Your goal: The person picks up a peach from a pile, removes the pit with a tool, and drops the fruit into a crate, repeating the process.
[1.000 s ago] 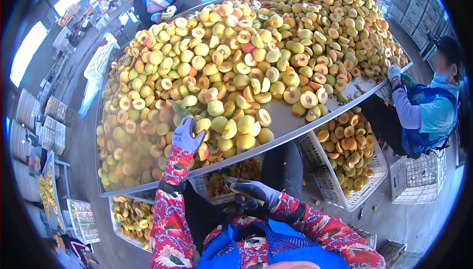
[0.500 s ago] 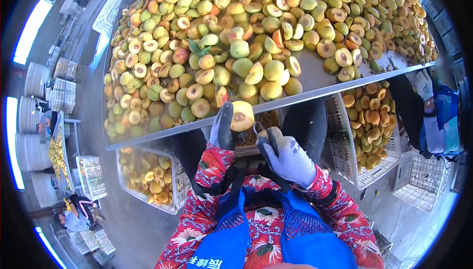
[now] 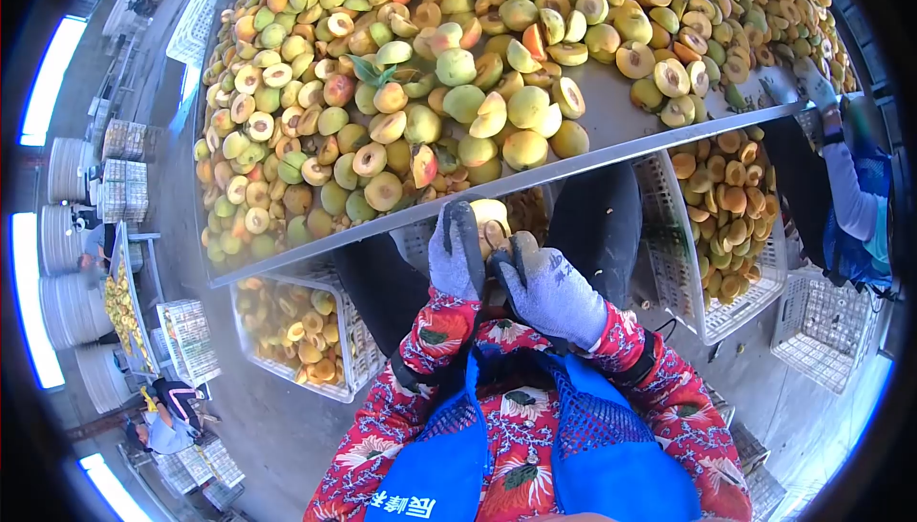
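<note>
My left hand (image 3: 457, 255), in a grey glove with dark fingertips, is closed on a peach half (image 3: 491, 213) in front of the table edge. Its cut side, with the pit area, faces my right hand. My right hand (image 3: 559, 295), gloved too, is closed with its fingertips at the lower side of the fruit. The small metal loop tool in it is mostly hidden by the fingers. Beyond the edge lies a wide pile of halved peaches (image 3: 371, 160), many cut side up, with a green leaf (image 3: 371, 71) among them.
The metal table rim (image 3: 611, 160) runs across in front of me. White crates of peach halves stand below it, one crate (image 3: 355, 340) to the left and another crate (image 3: 669, 235) to the right. A co-worker's gloved hand (image 3: 815, 83) is at the table's right end.
My hands have come together: the right fingers and tool now meet the peach half. The view has shifted slightly. The co-worker's hand at right has moved up to the table.
</note>
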